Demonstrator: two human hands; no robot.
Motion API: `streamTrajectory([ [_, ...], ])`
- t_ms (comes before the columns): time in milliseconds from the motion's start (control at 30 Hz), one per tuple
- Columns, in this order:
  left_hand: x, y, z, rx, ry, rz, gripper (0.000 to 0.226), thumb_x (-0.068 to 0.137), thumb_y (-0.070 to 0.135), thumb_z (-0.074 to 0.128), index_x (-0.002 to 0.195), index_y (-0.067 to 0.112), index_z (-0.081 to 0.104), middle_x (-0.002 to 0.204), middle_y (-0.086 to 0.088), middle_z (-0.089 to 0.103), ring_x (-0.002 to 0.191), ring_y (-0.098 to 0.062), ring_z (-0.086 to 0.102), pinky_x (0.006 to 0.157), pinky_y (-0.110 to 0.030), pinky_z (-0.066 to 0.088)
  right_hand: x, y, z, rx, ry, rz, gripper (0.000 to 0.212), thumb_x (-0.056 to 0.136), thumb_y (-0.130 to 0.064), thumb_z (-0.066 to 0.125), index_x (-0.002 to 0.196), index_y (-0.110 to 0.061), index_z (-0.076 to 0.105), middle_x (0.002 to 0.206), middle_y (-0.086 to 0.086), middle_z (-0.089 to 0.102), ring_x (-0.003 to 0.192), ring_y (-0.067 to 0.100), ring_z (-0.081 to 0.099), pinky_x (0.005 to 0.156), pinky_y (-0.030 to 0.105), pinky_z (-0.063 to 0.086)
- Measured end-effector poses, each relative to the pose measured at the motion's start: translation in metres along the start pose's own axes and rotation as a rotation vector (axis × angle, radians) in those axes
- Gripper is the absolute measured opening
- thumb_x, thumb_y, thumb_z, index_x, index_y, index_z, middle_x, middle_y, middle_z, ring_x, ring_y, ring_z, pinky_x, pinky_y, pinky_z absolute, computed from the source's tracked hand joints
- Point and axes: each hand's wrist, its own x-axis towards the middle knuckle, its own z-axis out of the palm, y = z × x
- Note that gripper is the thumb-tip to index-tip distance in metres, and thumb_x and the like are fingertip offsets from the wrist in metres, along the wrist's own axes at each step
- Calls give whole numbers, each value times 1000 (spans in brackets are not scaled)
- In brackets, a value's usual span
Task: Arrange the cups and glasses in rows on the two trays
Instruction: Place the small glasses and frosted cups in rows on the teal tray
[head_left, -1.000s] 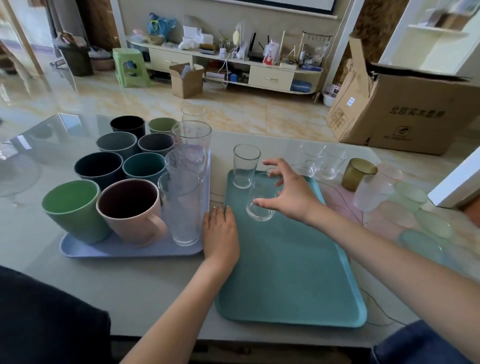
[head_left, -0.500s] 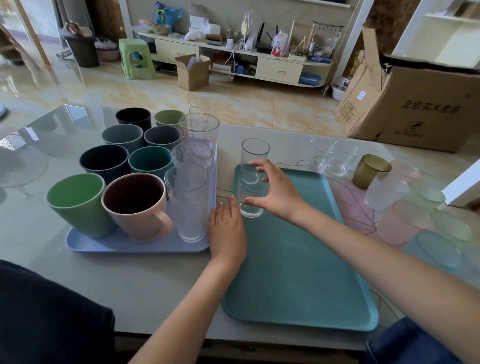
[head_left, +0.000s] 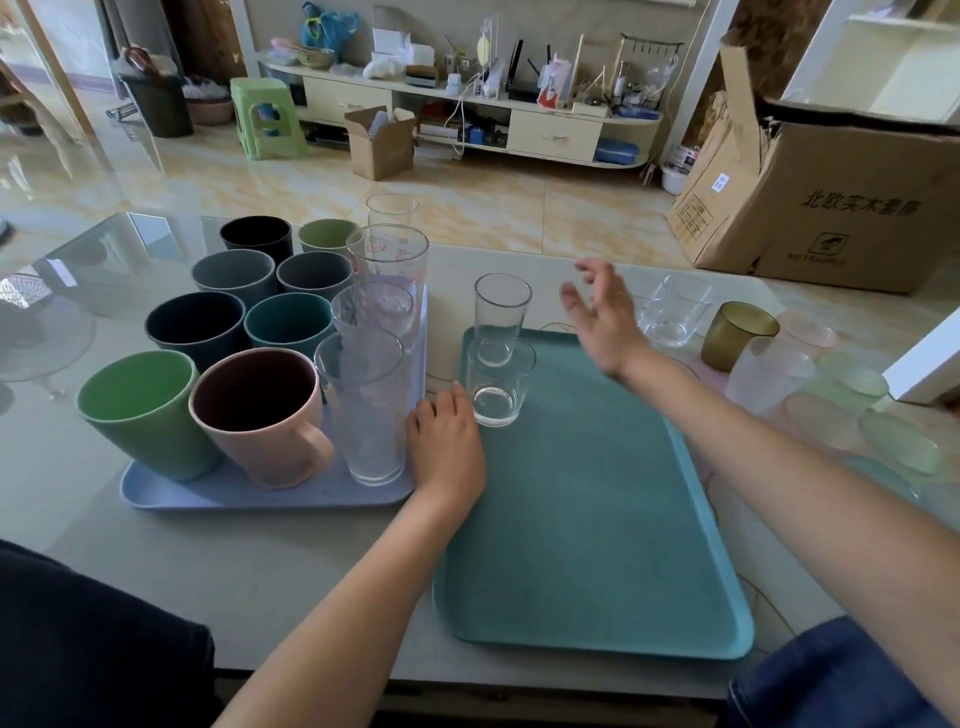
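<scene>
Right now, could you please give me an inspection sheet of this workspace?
Surface: glossy pale table, glass section at far left.
Job's things: teal plastic tray holds two clear glasses, short clear tumbler nearest; lavender tray holds coloured cups and tall glasses.
Clutter: amber glass cup, frosted pastel cups right of the tray.
Grip: left hand flat between trays; right hand open, empty.
Cables: thin wire under the teal tray.
Surroundings: cardboard box, green stool.

Beyond the right hand (head_left: 602, 317), fingertips smeared by motion blur. Just past it, clear tumblers (head_left: 675, 312) partly hidden behind the palm. Further right, pale frosted cups (head_left: 852, 410) blurred together, count unclear. Under the left hand (head_left: 447, 447), teal tray (head_left: 597, 545) edge covered.
</scene>
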Motion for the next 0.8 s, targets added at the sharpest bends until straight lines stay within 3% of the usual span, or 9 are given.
streamTrajectory([
  [67,5,1,1,35,25,-32,63,71,10,56,132,1,45,114,-13,58,99,-32,56,82,-35,46,20,22,-18,-142,78,66,65,88,-55,43,134,-9,33,137,18,37,127,33,35,103,44,31],
  [133,8,1,7,48,74,-25,54,58,13,55,111,4,64,87,-9,65,75,-28,61,63,-30,50,38,43,-32,-371,38,162,66,88,-47,54,137,-12,26,141,18,31,132,34,28,102,46,31],
  [233,9,0,9,-14,98,-3,56,63,12,29,102,5,67,78,-10,63,67,-29,60,57,-29,49,61,68,-44,-684,-93,228,89,80,-58,58,144,-16,14,152,16,20,143,31,7,113,55,12],
  [300,10,1,9,-7,122,-8,58,63,10,25,102,5,68,77,-11,62,66,-29,59,56,-29,48,78,81,-44,-795,-180,285,101,76,-66,55,148,-15,7,157,14,13,146,28,-8,111,61,-4],
  [400,12,1,11,-2,162,-12,57,64,10,26,103,5,67,77,-11,62,66,-30,58,57,-29,47,95,93,-38,-905,-301,326,102,75,-73,51,149,-13,13,155,15,22,146,28,-2,109,63,-10],
  [567,12,1,13,14,189,-23,57,64,9,27,105,3,67,78,-12,63,67,-31,59,58,-30,49,102,105,-33,-894,-204,223,94,70,-63,66,138,-7,32,138,24,45,131,37,34,116,49,11],
  [667,12,2,11,33,176,-18,57,65,10,26,105,3,66,78,-12,62,67,-31,59,58,-31,49,92,100,-37,-788,-133,169,88,64,-58,75,129,-9,42,130,21,51,123,36,40,108,43,29],
  [800,10,3,9,53,122,-14,57,64,11,25,102,4,68,77,-11,62,68,-31,59,57,-30,49,57,79,-44,-478,142,114,76,65,-42,81,128,-16,46,130,15,46,125,32,36,94,39,42],
])
